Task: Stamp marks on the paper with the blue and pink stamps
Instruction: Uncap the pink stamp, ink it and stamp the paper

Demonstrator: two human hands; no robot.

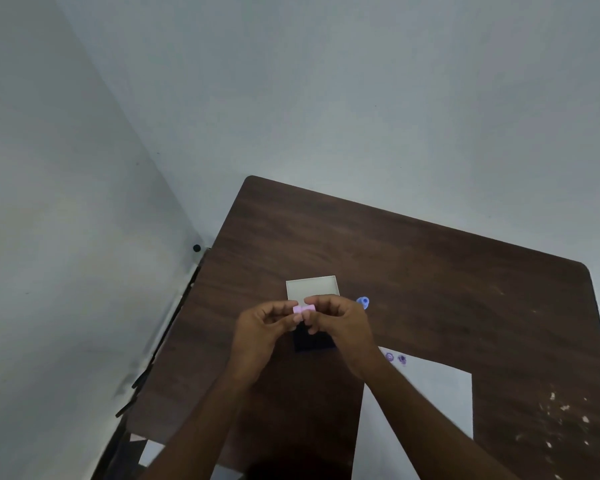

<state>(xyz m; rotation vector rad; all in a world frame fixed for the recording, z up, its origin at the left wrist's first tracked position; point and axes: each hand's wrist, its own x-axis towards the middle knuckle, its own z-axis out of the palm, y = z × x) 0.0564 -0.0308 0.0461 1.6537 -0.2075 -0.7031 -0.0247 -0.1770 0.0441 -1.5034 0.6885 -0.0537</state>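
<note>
Both hands meet above the worktop point(413, 265): the left hand point(262, 327) and right hand point(340, 323) pinch the pink stamp point(303, 309) between fingertips, most of it hidden. Beyond the hands, a pale open box point(311, 287); beneath them a dark pad point(314, 341), partly covered. Right of the right hand lies the blue stamp point(363, 302). Nearer, the paper point(430, 393) shows two blurry purple marks point(395, 358).

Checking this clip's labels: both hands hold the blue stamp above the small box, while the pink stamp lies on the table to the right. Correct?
Not quite: the colours are swapped. In the head view, the left hand and right hand hold the pink stamp above the small box, while the blue stamp lies on the table to the right.
</note>
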